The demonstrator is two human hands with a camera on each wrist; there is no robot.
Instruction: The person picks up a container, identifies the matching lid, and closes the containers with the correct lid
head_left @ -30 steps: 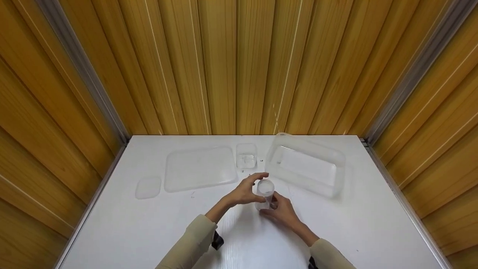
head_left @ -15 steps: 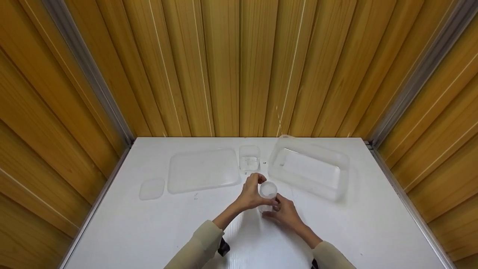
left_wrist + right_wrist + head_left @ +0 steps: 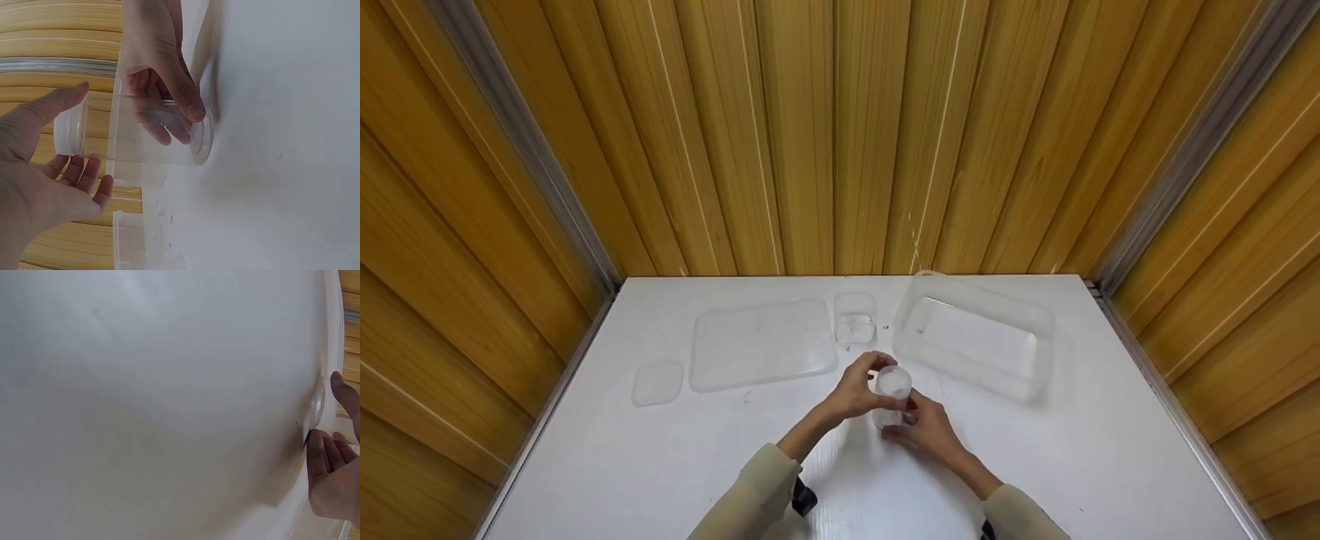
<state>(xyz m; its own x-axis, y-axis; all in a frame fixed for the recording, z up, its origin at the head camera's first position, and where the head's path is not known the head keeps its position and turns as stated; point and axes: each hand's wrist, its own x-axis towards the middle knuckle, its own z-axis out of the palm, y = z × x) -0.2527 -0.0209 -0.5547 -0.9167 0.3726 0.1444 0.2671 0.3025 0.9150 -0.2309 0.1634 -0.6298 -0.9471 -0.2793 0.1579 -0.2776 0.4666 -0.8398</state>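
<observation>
A clear cylindrical jar (image 3: 135,149) with a whitish screw lid (image 3: 68,132) stands upright on the white table, seen from above in the head view. My left hand (image 3: 851,391) holds the lid at the top, thumb on one side and curled fingers on the other. Lower down, my right hand (image 3: 934,429) grips the jar near its base, and the left wrist view shows its thumb against the wall. Only the jar's base edge (image 3: 319,405) shows clearly in the right wrist view, beside the right fingers.
Behind the hands are a large clear rectangular box (image 3: 975,337) at right, a small clear container (image 3: 855,319) and a large flat lid (image 3: 763,345). A small square lid (image 3: 658,383) lies farther left. Wood-look walls surround the table's back and sides.
The left hand's fingers have drawn in from a wider spread and shifted round the lid. The right hand keeps its grip low on the jar. The head view sways slightly.
</observation>
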